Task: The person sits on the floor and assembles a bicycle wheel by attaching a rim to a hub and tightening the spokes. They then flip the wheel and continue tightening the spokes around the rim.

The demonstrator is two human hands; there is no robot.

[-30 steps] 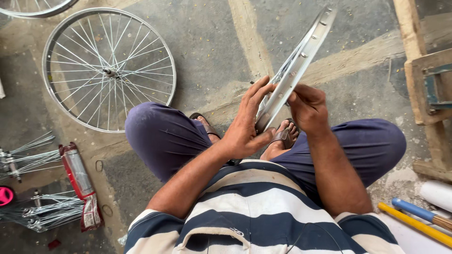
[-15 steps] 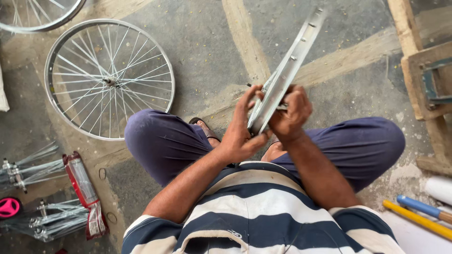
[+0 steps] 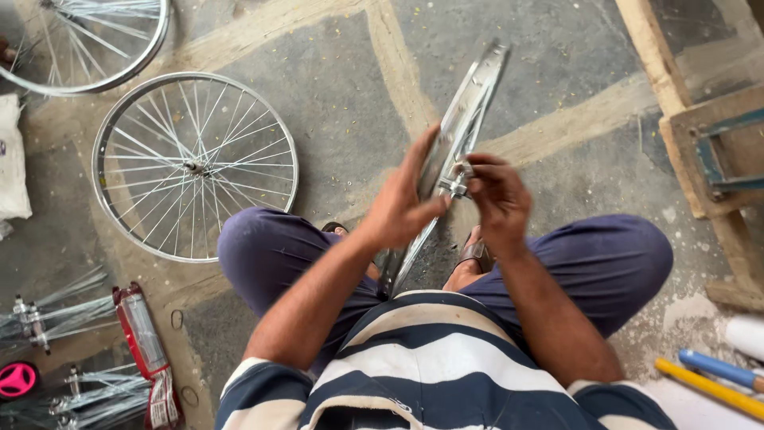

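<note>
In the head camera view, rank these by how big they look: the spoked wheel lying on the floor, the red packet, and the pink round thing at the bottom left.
1. Spoked wheel, clearly largest.
2. Red packet.
3. Pink round thing, smallest, though the frame edge cuts it off.

Seated person works on a bicycle rim (image 3: 469, 111)

Left hand (image 3: 402, 203) grips the rim; right hand (image 3: 497, 199) pinches the hub (image 3: 459, 179). A spoked wheel (image 3: 195, 167) lies on the floor at nine o'clock.

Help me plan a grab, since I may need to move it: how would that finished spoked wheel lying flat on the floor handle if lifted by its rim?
The spoked wheel probably stays stiff, since its spokes look evenly laced to the hub. It likely feels light, being thin rim and wire. Stood upright, it would tend to roll.
</note>
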